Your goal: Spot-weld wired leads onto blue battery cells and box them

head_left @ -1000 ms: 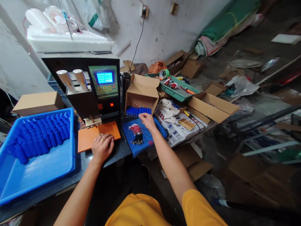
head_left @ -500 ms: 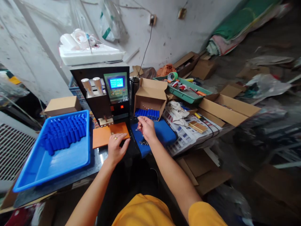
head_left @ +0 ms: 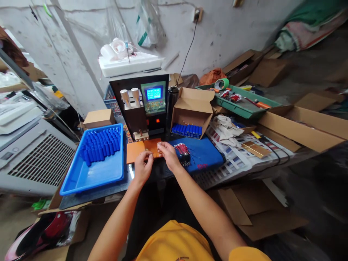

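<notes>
My left hand is closed, fingertips pinched together, over the near edge of an orange board. Just to its right, my right hand pinches too, above the board's right part. Whatever is between the fingers of either hand is too small to make out. Behind the board stands a black spot-welding machine with a lit blue screen and electrode pins low at its front. A bundle of red and black wires lies right of my right hand on a blue pad.
A blue tray at left holds many blue cylindrical cells. More blue cells lie in an open cardboard box. A black bottle stands beside it. Farther right are a green tray and a long cardboard box.
My right hand has moved from over the blue pad to the orange board, close to my left hand. My left fingers have curled into a pinch. The view has swung left.
</notes>
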`<control>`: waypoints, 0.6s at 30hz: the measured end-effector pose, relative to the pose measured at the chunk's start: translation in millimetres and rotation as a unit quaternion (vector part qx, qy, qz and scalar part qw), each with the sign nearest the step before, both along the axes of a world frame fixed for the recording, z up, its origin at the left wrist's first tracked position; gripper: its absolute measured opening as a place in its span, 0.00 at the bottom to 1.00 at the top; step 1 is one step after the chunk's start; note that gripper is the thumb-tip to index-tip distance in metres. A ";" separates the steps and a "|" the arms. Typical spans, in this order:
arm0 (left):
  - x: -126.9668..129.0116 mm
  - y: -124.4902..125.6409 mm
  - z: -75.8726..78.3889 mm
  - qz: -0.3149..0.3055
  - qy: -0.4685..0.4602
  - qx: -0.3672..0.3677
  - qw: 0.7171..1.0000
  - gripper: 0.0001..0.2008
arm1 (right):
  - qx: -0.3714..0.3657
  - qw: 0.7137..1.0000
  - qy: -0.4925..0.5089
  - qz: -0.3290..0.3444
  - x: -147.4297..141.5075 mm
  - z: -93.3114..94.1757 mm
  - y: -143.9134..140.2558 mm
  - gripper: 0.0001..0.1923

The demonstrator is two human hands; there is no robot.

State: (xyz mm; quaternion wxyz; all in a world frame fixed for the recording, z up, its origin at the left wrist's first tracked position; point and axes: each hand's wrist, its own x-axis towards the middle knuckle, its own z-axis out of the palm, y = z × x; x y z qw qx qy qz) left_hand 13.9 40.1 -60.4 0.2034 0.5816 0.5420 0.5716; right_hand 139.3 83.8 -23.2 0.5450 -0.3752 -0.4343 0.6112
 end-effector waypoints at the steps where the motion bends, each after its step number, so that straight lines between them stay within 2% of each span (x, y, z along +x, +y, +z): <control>1: -3.6 -1.3 3.3 -0.013 -0.007 -0.013 1.000 0.10 | 0.016 0.999 -0.026 0.025 -0.7 -1.6 -1.5 0.17; 4: -14.9 -4.2 11.7 -0.051 -0.020 -0.042 0.998 0.10 | 0.057 0.989 -0.082 0.105 -4.6 -5.2 -4.1 0.16; 6: -20.3 -6.5 14.7 -0.057 -0.027 -0.056 0.996 0.11 | 0.072 0.983 -0.107 0.133 -8.7 -5.8 -4.2 0.16; 12: -29.5 -14.6 14.5 -0.037 0.003 -0.056 0.998 0.10 | 0.110 0.970 -0.172 0.134 -11.7 -4.7 -0.8 0.19; 15: -65.9 -17.2 15.8 0.038 0.044 -0.041 0.997 0.09 | 0.104 0.974 -0.170 0.105 -6.2 -9.0 3.6 0.20; 18: -136.4 -25.8 24.2 0.199 0.109 -0.081 0.971 0.08 | 0.085 0.983 -0.142 0.078 -11.0 -16.3 9.4 0.22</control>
